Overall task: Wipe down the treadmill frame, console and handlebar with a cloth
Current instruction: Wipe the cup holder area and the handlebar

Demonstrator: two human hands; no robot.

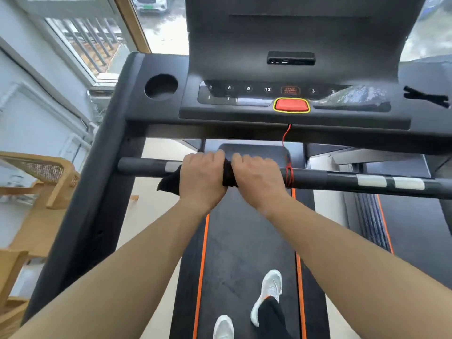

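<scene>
A black cloth (pixel 170 183) is wrapped over the treadmill's black handlebar (pixel 342 178), left of its middle. My left hand (pixel 203 174) and my right hand (pixel 256 176) grip the bar side by side through the cloth, and a loose corner of it hangs to the left. Above the bar sits the dark console (pixel 244 94) with number keys and a red stop button (pixel 291 105). The left frame upright (pixel 97 179) slants down toward the floor.
A red safety cord (pixel 288 177) runs from the console and is tied round the bar right of my right hand. My feet in white shoes (pixel 267 294) stand on the belt (pixel 244 241). Wooden chairs (pixel 44 187) stand at left, a window beyond.
</scene>
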